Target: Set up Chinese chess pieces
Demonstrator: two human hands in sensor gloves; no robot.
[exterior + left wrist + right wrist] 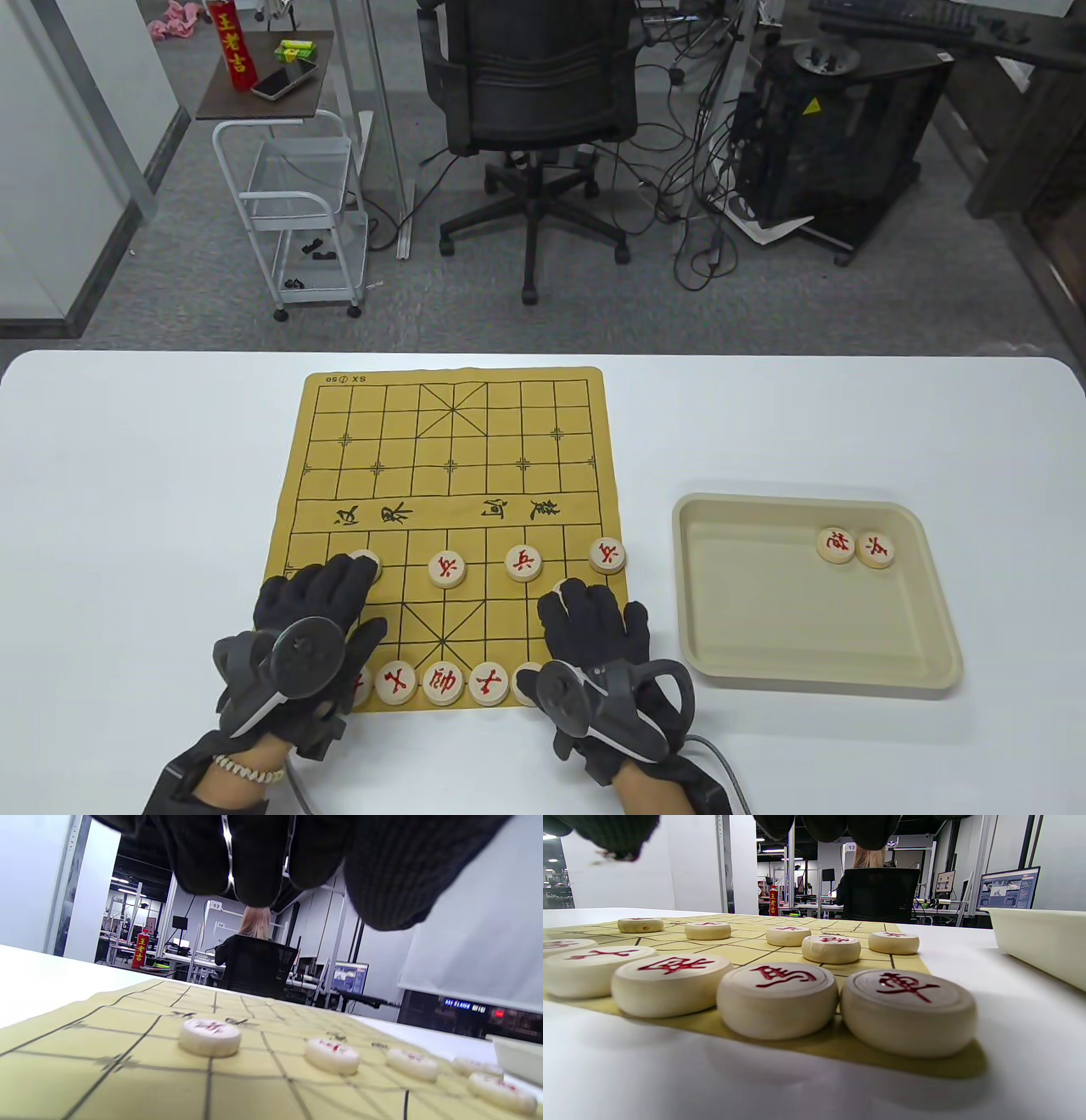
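- Left hand point(316, 613) lies flat over the near-left part of the chess board point(450, 475), fingers spread and gripping nothing; its fingertips reach a soldier piece point(368, 558), though contact is not clear, and the left wrist view shows a gap between fingers and board.
- Right hand point(594, 624) is palm down over the near-right corner, fingers loosely extended, nothing held; a pale piece point(563, 587) peeks out at its fingertips, touching or not I cannot tell.
- Between the hands, the near row: red-lettered discs point(443, 682) side by side along the board's near edge, the outer ones hidden under the gloves.
- One row up: three more soldiers point(523, 562) in the open, well spaced.
- Far half of the board carries no pieces.
- To the right on the white table point(127, 475), a beige tray point(920, 624) holds two pieces point(855, 546), touching, near its far-right corner.
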